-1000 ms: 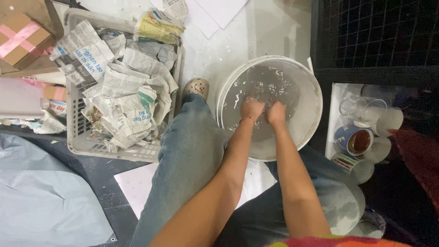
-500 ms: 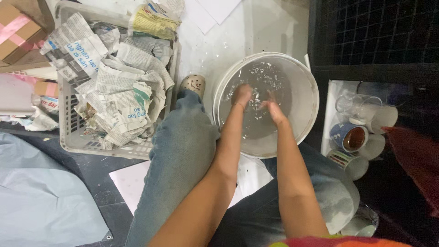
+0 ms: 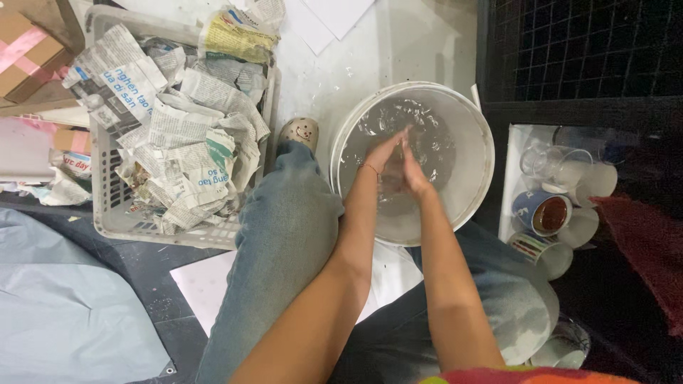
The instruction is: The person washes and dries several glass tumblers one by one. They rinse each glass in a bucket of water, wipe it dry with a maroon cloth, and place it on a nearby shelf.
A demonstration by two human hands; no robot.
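On the floor (image 3: 398, 50), our left hand (image 3: 380, 156) and right hand (image 3: 415, 174) press together, empty, in the basin (image 3: 484, 149) between paper-filled crate (image 3: 114, 220) and mugs (image 3: 544, 213).

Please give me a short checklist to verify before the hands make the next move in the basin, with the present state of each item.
1. Both hands in the basin: ok; left hand and right hand are pressed together in the water.
2. Anything held between the palms: cannot tell.
3. Basin flat on the floor: ok.
4. Water below the rim: ok.
5. Basket of newspaper apart from the basin: ok; the leg lies between.
6. Mugs clear of the right elbow: ok.
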